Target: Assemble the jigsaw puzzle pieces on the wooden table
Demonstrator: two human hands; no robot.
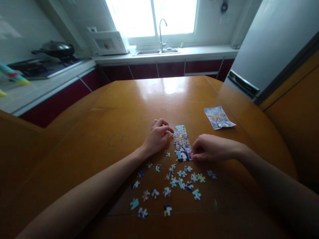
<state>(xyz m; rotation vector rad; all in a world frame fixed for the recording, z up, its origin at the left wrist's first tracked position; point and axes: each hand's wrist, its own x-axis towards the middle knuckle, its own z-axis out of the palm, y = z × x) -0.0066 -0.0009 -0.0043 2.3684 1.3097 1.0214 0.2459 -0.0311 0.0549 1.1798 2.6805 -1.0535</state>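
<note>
A joined strip of jigsaw puzzle (182,142) lies on the wooden table, with a dark blue and white figure at its near end. My left hand (160,134) is at the strip's upper left edge, its fingers bent but apart, with fingertips at or very close to the edge. On the other side, my right hand (206,147) is closed, its fingers curled against the lower right edge; whatever they may hold is hidden. One loose puzzle piece (167,153) lies just below my left hand. Several more loose pieces, including a light blue piece (196,194), are scattered nearer to me.
A creased picture sheet (219,118) lies to the right on the table (139,103). Beyond the table are a counter with a sink (157,52), a microwave (109,43) and a pan (58,49) on the stove. A fridge (271,43) stands at the right.
</note>
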